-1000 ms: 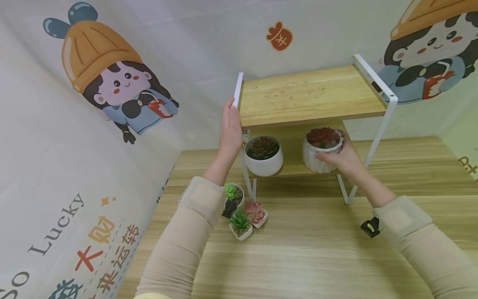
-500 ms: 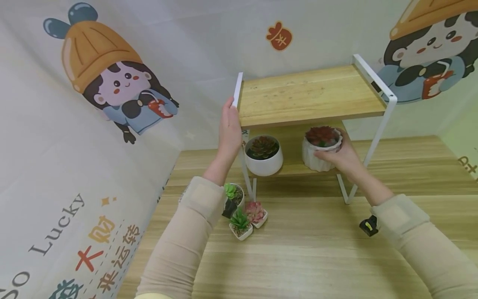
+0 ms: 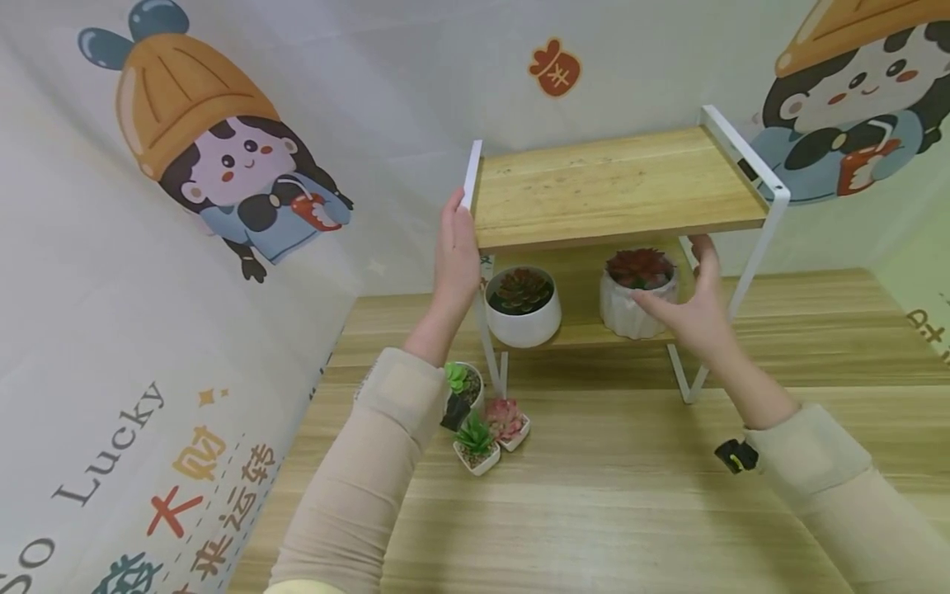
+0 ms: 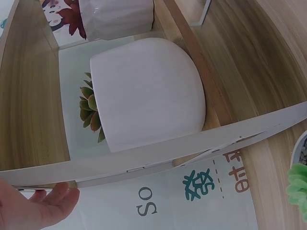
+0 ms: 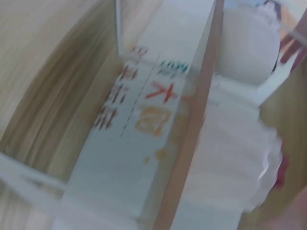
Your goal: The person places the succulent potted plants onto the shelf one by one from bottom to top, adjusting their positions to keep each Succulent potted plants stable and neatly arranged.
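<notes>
My left hand (image 3: 456, 257) lies against the left side of the white-framed wooden shelf (image 3: 619, 188), its fingers straight along the upright in the head view. In the left wrist view, fingertips (image 4: 71, 197) show at the frame's edge. On the lower tier sits a ribbed white pot with a red succulent (image 3: 640, 309). Beside it my right hand (image 3: 698, 318) is spread, thumb near the pot's front and fingers raised away from its rim, holding nothing. At the left of the same tier stands a smooth white pot (image 3: 524, 322) with a dark green-brown succulent.
Left of the shelf's foot, several small potted succulents stand on the wooden table (image 3: 594, 511): a round pot (image 3: 466, 381), a green one (image 3: 476, 441) and a pink one (image 3: 508, 422). A printed cloth (image 3: 401, 99) hangs behind. The upper tier overhangs the pots.
My right hand has let go of the ribbed pot, its fingers opening and moving off to the right. The pot stays on the lower tier; my left hand keeps its place on the frame.
</notes>
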{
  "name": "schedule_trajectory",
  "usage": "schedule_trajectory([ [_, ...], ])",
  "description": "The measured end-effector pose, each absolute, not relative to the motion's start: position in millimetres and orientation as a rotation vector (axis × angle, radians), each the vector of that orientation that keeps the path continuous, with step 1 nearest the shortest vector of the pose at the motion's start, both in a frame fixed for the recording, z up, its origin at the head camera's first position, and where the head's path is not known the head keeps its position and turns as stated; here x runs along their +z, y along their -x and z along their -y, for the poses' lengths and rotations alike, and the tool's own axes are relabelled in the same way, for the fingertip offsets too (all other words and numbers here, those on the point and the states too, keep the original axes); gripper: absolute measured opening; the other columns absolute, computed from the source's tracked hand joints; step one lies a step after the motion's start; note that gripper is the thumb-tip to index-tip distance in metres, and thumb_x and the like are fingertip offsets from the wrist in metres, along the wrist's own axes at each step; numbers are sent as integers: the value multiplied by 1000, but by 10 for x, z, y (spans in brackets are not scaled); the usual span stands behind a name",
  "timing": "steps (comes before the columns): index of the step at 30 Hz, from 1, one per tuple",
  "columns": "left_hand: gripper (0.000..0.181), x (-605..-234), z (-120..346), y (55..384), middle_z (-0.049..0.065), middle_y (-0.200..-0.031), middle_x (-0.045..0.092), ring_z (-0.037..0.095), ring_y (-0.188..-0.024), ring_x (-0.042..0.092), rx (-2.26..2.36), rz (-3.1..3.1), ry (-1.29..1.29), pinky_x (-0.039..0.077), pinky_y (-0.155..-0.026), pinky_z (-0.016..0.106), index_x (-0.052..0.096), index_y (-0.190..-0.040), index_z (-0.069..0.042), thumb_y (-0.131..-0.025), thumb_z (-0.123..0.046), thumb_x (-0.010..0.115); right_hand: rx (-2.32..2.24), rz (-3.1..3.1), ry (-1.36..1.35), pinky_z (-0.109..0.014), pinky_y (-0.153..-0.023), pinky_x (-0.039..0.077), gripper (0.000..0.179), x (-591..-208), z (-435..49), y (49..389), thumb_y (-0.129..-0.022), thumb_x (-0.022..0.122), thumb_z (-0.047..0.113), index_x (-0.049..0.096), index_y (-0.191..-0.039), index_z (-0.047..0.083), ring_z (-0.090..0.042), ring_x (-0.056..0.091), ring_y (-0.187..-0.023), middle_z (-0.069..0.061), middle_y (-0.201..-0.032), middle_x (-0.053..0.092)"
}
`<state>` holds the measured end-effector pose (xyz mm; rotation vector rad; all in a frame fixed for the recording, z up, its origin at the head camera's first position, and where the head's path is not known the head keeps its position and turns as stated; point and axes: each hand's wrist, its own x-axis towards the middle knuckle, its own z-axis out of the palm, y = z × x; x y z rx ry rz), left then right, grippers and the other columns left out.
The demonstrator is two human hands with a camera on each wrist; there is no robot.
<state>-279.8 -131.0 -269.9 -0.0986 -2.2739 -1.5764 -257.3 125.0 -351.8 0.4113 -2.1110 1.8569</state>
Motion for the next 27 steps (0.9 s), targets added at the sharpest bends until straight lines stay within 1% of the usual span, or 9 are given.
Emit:
schedule_trajectory([
  [2,49,-2696,1311,2792,9,-147,29,20,-135,26,-1568,2275,99,21,-111,34,24,-144,-8,-100,-29,19,1863,1774,-590,-34,-108,27,69,-3543,-1146,2472,-81,65,7,25,-136,-4,-21,33,-128,-13,-140,31],
  [5,49,-2693,1310,2786,9,-147,29,20,-135,27,-1566,2276,100,22,-111,34,24,-144,-8,-100,-30,18,1779,1430,-944,-24,-93,42,43,-3674,-946,2352,-83,64,7,42,-110,-18,-16,52,-105,-9,-119,51],
  [7,49,-2690,1310,2785,9,-147,29,20,-135,27,-1564,2277,99,22,-111,34,24,-143,-8,-100,-30,18,1692,1428,-1109,-21,-88,44,46,-3798,-819,2278,-85,64,15,42,-102,-22,-13,56,-99,-11,-112,56],
  [10,49,-2685,1309,2784,8,-147,30,20,-135,27,-1559,2281,98,22,-110,34,25,-143,-8,-100,-30,18,1637,1682,-1135,-22,-87,45,40,-3978,-629,2148,-81,67,4,46,-105,-19,-9,54,-100,-15,-111,56],
  [14,48,-2680,1305,2776,9,-147,30,20,-134,28,-1555,2282,101,22,-110,35,25,-143,-8,-100,-29,18,1739,2127,-977,-38,-92,45,57,-4291,-391,2079,-72,69,-8,44,-123,-9,-20,53,-109,-22,-122,51],
  [16,48,-2680,1306,2777,9,-147,30,20,-135,27,-1560,2281,103,22,-111,35,25,-143,-8,-100,-29,19,1787,2323,-920,-50,-96,39,64,-4443,-279,2085,-74,70,-3,38,-129,-7,-31,48,-115,-26,-129,45],
  [18,48,-2681,1307,2777,9,-147,29,20,-135,27,-1563,2280,101,22,-111,34,24,-143,-8,-100,-29,19,1806,2482,-892,-53,-100,34,72,-4649,-176,2134,-76,71,6,32,-135,-4,-42,41,-121,-26,-136,38],
  [22,48,-2684,1310,2780,9,-147,29,20,-135,27,-1570,2278,91,22,-111,34,24,-143,-9,-100,-29,18,1766,2723,-832,-53,-105,25,88,-4881,19,2157,-72,74,13,22,-140,-4,-45,29,-128,-31,-142,26],
  [27,48,-2690,1311,2789,9,-147,30,20,-134,28,-1567,2276,88,23,-110,34,25,-143,-9,-100,-29,18,1885,2756,-639,-53,-106,25,96,-5012,219,2141,-63,74,7,19,-140,-8,-45,29,-128,-34,-140,27],
])
